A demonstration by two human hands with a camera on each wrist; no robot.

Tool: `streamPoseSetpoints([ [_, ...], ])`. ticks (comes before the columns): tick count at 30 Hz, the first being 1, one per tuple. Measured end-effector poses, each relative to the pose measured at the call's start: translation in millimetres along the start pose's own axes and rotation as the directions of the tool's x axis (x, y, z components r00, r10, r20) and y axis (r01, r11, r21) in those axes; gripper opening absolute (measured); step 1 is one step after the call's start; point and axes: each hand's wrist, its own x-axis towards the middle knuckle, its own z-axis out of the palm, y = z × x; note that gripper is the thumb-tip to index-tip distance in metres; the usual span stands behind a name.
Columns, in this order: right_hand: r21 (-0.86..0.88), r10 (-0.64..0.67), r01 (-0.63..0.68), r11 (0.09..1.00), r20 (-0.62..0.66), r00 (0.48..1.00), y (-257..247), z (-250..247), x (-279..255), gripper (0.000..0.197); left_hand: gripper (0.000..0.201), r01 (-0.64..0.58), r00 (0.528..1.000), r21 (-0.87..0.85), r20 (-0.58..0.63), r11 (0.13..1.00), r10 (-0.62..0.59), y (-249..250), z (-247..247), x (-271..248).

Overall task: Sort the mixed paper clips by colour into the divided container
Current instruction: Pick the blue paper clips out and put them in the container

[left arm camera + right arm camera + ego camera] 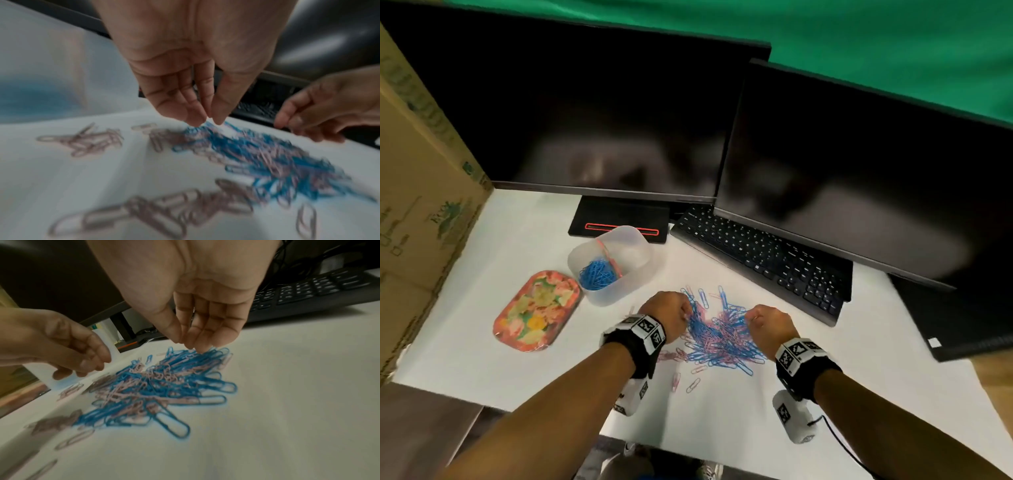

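Note:
A mixed pile of blue and pink paper clips [722,337] lies on the white table in front of me, also seen in the wrist views as the pile [257,155] [160,382]. My left hand [685,313] [209,121] hangs over the pile's left edge, thumb and fingertips drawn together just above blue clips. Blur hides whether a clip is between them. My right hand [751,320] [191,346] reaches down at the right edge, its fingertips [202,348] touching blue clips. The translucent divided container [640,274] holds blue clips [597,274] in its left compartment.
A floral oval tray [537,311] lies left of the container. Loose pink clips [681,380] are scattered near me. A black keyboard [763,260] and two dark monitors [619,120] stand behind. Cardboard boxes [421,205] wall the left side.

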Motion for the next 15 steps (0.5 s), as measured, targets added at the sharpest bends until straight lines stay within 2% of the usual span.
streamPoseSetpoints([
  [5, 0.016, -0.003, 0.004, 1.0, -0.033, 0.999, 33, 13, -17, 0.025, 0.037, 0.042, 0.999, 0.156, 0.013, 0.987, -0.044, -2, 25, 2],
  [9, -0.002, -0.015, 0.015, 1.0, -0.079, 0.997, 58, 19, -26, 0.028, 0.025, 0.058, 0.998, 0.248, -0.026, 0.967, -0.053, -7, 28, 1],
  [12, -0.028, -0.13, 0.128, 0.991, -0.078, 0.988, 67, 24, -31, 0.03, 0.019, 0.072, 0.996, 0.256, -0.06, 0.964, -0.059, -10, 26, 1],
  [15, -0.101, -0.282, 0.275, 0.956, -0.064, 0.957, 68, 31, -35, 0.032, 0.017, 0.068, 0.992, 0.247, -0.122, 0.967, -0.039, -11, 26, -1],
])
